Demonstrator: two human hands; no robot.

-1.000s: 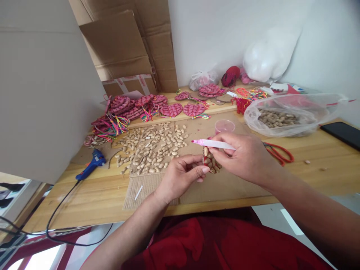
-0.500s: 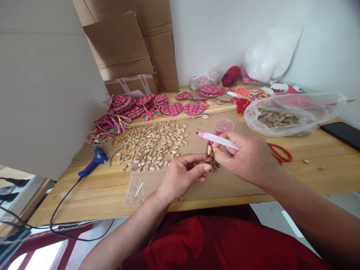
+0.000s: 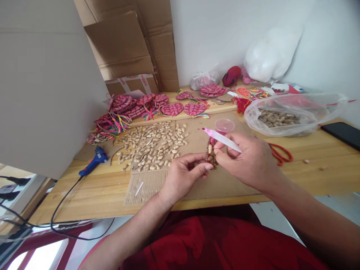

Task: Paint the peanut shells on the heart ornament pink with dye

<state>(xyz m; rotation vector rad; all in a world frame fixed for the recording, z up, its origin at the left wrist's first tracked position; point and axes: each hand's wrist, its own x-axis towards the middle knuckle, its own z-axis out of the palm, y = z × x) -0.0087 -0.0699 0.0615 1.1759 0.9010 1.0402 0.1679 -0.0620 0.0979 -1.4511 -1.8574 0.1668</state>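
Between thumb and fingers my left hand [image 3: 187, 174] grips a small cardboard piece [image 3: 208, 152] with peanuts attached, held on edge. My right hand [image 3: 244, 159] holds a pink-tipped white marker [image 3: 223, 140], its tip pointing up and left. The right fingertips touch the peanut side of the piece, which they partly hide. A clear round cup [image 3: 224, 124] with pink in it stands just behind. Loose peanuts [image 3: 152, 146] lie spread on a cardboard sheet [image 3: 194, 187] to the left.
A blue glue gun [image 3: 94, 161] with a cable lies left. Pink peanut pieces [image 3: 123, 105] with tassels lie at the back. To the right are red-handled scissors [image 3: 281, 153], a plastic bag [image 3: 303, 129] of peanuts and a black phone [image 3: 341, 134].
The marker and my right hand have shifted slightly right, and the marker tip has moved off to the right. My left hand keeps its hold on the piece, nearly unmoved.
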